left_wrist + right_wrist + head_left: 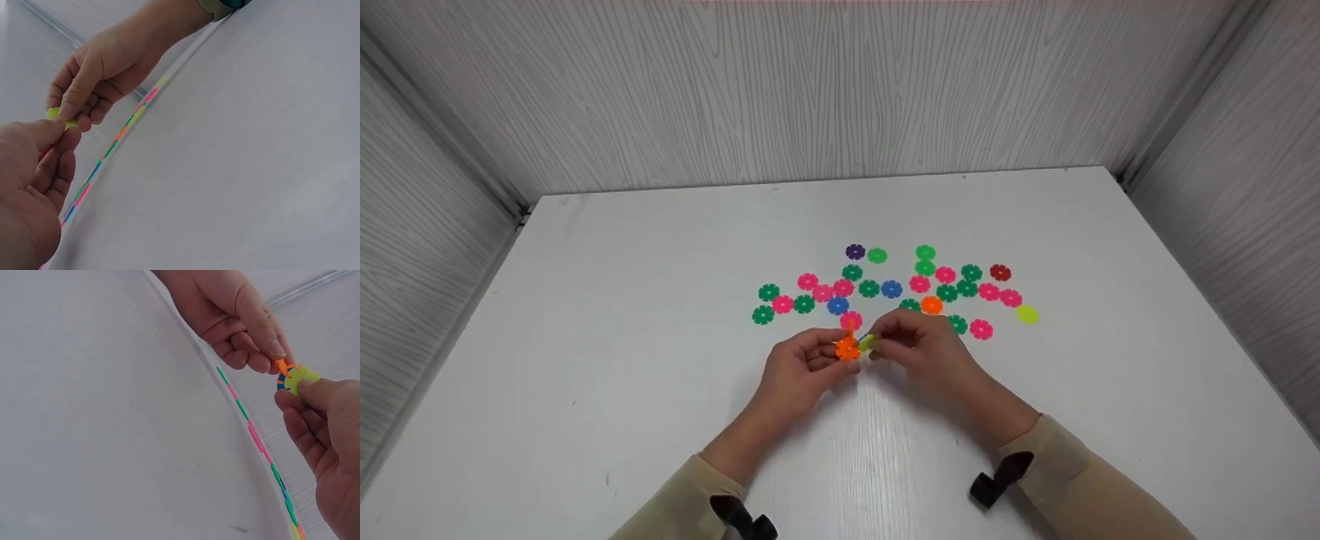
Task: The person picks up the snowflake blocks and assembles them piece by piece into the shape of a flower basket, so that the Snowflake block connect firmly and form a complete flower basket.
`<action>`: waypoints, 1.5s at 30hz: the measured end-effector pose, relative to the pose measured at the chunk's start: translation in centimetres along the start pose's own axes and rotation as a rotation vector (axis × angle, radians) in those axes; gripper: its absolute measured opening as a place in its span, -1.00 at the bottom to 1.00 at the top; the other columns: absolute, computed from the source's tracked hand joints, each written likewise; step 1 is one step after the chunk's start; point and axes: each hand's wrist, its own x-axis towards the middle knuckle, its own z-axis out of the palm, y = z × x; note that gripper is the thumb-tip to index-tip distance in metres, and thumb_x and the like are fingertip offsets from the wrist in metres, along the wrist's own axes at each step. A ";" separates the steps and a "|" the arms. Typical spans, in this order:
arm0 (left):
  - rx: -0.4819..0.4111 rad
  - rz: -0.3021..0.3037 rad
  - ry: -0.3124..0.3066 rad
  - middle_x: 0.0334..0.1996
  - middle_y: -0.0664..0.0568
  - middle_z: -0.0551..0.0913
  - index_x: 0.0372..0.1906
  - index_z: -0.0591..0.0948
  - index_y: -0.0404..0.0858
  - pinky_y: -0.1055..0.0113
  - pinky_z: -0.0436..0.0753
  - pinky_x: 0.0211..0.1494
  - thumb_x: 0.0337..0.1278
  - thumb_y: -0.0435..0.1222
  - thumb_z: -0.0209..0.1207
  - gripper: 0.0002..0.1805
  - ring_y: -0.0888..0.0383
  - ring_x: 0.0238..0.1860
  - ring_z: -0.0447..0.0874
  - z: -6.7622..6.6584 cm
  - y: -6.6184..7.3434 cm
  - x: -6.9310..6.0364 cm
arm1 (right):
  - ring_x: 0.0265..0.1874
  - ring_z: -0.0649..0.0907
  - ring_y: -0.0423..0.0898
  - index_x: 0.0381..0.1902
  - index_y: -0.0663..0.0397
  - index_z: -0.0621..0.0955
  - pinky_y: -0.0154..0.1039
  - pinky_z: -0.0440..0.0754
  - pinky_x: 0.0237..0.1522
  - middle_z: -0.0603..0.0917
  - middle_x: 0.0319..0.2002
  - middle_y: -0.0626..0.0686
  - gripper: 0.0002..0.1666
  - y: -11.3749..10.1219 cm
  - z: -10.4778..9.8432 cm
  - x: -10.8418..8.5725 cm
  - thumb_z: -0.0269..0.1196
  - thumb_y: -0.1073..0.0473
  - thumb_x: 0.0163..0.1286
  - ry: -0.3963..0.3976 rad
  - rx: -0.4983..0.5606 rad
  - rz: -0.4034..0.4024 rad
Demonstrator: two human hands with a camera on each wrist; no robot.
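Note:
Both hands meet over the front middle of the table, around a small joined cluster of notched plastic discs. With thumb and fingers my left hand [802,369] pinches an orange disc [846,352]. Between thumb and forefinger my right hand [928,346] grips a yellow-green disc [302,376]. A blue disc [280,382] shows behind the yellow-green one in the right wrist view, next to an orange piece [280,367]. Fingers hide part of the cluster, so how the discs slot together cannot be fully told. In the left wrist view only a yellow-green edge [53,113] stands out clearly.
Many loose discs lie flat beyond the hands: green [769,292], pink [981,330], blue [892,289], orange [931,305], purple [855,252], dark red [1000,272] and yellow [1027,314]. The white table [585,337] is bounded by grey wood-grain panels [810,90].

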 end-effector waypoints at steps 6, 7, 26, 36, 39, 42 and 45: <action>-0.006 0.010 0.063 -0.08 0.03 0.82 0.18 0.74 -0.16 0.30 0.75 0.09 0.20 -0.24 0.53 -0.56 0.06 -0.02 0.82 0.1 0.0 0.0 | -0.11 0.77 -0.08 -0.02 -0.11 0.77 -0.23 0.78 -0.01 0.77 -0.14 -0.08 -0.82 -0.1 0.0 0.1 0.45 0.18 0.45 0.031 -0.051 -0.012; -0.005 0.014 0.067 -0.08 0.03 0.82 0.17 0.75 -0.16 0.30 0.75 0.09 0.20 -0.24 0.53 -0.57 0.06 -0.02 0.82 0.1 0.1 0.0 | -0.11 0.77 -0.09 -0.02 -0.10 0.78 -0.24 0.78 -0.01 0.78 -0.14 -0.09 -0.82 -0.1 0.0 0.1 0.45 0.18 0.45 0.028 -0.059 -0.016; -0.061 0.021 0.075 -0.14 -0.03 0.83 0.08 0.81 -0.19 0.24 0.78 0.03 0.15 -0.29 0.54 -0.63 0.01 -0.09 0.85 0.7 0.5 -0.2 | -0.17 0.83 -0.04 -0.02 -0.03 0.83 -0.14 0.80 -0.03 0.85 -0.14 -0.08 -0.80 -0.3 -0.3 0.1 0.43 0.27 0.44 -0.048 0.026 -0.144; 0.141 0.094 0.062 0.11 -0.03 0.64 0.45 0.56 0.00 0.25 0.73 0.10 0.11 -0.15 0.59 -0.23 0.12 -0.05 0.73 0.4 0.3 0.0 | -0.13 0.82 0.00 0.03 0.11 0.79 -0.13 0.79 0.02 0.83 -0.10 -0.03 -0.79 0.7 -1.3 0.3 0.39 0.29 0.48 -0.094 0.035 -0.073; 0.158 0.098 0.007 0.26 0.02 0.58 0.43 0.57 0.04 0.19 0.70 0.13 0.12 -0.13 0.58 -0.26 0.15 0.03 0.74 0.1 0.3 -0.1 | -0.12 0.82 0.00 0.07 0.16 0.78 -0.15 0.79 0.02 0.83 -0.08 -0.04 -0.75 0.8 -1.3 0.4 0.40 0.27 0.47 -0.118 0.020 -0.053; 0.136 0.066 -0.018 0.19 0.03 0.64 0.30 0.62 0.00 0.18 0.73 0.09 0.11 -0.13 0.59 -0.36 0.12 0.01 0.75 -0.1 0.2 -0.2 | -0.12 0.81 0.00 0.09 0.15 0.77 -0.16 0.79 0.01 0.82 -0.07 -0.04 -0.72 0.7 -1.3 0.4 0.42 0.24 0.46 -0.132 0.011 -0.028; 0.109 0.030 -0.011 0.05 0.00 0.70 0.19 0.62 0.00 0.22 0.76 0.04 0.07 -0.14 0.61 -0.42 0.08 -0.03 0.75 -0.1 0.4 -0.3 | -0.13 0.80 0.02 0.11 0.16 0.76 -0.17 0.79 0.00 0.82 -0.06 -0.02 -0.69 0.7 -1.5 0.6 0.43 0.22 0.46 -0.131 0.012 -0.006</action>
